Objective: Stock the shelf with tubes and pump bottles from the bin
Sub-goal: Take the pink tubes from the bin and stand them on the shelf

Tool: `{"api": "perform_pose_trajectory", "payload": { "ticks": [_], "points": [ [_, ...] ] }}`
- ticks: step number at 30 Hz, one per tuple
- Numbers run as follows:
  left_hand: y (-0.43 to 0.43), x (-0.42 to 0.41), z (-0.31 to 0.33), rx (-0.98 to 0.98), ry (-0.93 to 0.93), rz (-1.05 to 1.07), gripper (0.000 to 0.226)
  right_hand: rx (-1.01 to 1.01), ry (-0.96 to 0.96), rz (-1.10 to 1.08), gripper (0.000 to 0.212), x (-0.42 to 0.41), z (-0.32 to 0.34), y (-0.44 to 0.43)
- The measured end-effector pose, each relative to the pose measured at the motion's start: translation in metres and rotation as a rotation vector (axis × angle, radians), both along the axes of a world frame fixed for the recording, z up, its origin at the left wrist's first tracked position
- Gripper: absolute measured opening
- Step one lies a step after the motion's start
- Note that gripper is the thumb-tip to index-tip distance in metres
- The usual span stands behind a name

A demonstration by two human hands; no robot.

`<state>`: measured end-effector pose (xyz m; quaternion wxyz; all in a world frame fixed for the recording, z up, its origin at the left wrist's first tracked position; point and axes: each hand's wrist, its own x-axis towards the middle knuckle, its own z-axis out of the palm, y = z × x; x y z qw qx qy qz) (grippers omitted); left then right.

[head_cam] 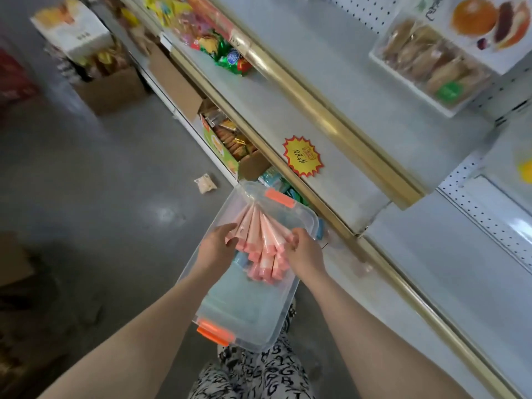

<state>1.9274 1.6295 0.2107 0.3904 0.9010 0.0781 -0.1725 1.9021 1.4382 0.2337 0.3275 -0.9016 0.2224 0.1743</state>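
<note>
A clear plastic bin (299, 223) with orange latches rests on my lap beside the shelf. Over it I hold a fanned bunch of several pink tubes (260, 240), caps pointing toward me. My left hand (216, 246) grips the bunch from the left side and my right hand (305, 249) grips it from the right. Pale blue items (230, 300) lie in the bottom of the bin. The grey shelf (431, 254) with a gold front rail runs diagonally to my right.
A yellow starburst price tag (302, 156) sticks on the shelf. Packaged bread (431, 64) sits at the upper right. Cartons of snacks (230, 139) stand on the lower shelf, a cardboard box (109, 90) on the floor, and a small packet (205, 183) lies on the floor.
</note>
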Motion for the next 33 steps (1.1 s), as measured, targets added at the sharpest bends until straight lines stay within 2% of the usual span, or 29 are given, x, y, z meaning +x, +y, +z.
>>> {"api": "perform_pose_trajectory", "payload": {
  "ticks": [5, 9, 17, 21, 26, 29, 33],
  "points": [
    [-0.007, 0.014, -0.034, 0.065, 0.051, -0.102, 0.041, -0.022, 0.068, 0.065, 0.036, 0.027, -0.033, -0.003],
    [-0.027, 0.030, -0.063, 0.059, 0.133, -0.116, 0.043, -0.063, 0.134, 0.097, 0.035, 0.049, -0.064, -0.009],
    [-0.066, 0.053, -0.118, 0.121, 0.230, -0.190, 0.051, -0.122, 0.240, 0.219, 0.052, 0.089, -0.120, -0.014],
    [-0.084, 0.054, -0.133, 0.096, 0.303, -0.164, 0.041, -0.132, 0.361, 0.221, 0.060, 0.099, -0.136, -0.015],
    [-0.098, 0.056, -0.142, 0.088, 0.332, -0.114, 0.047, -0.263, 0.446, 0.313, 0.069, 0.101, -0.154, -0.017],
    [-0.097, 0.054, -0.144, 0.105, 0.336, -0.137, 0.039, -0.197, 0.506, 0.287, 0.063, 0.105, -0.159, -0.018],
    [-0.100, 0.048, -0.144, 0.092, 0.364, -0.101, 0.040, 0.022, 0.532, 0.218, 0.030, 0.105, -0.159, -0.022]
  ]
}}
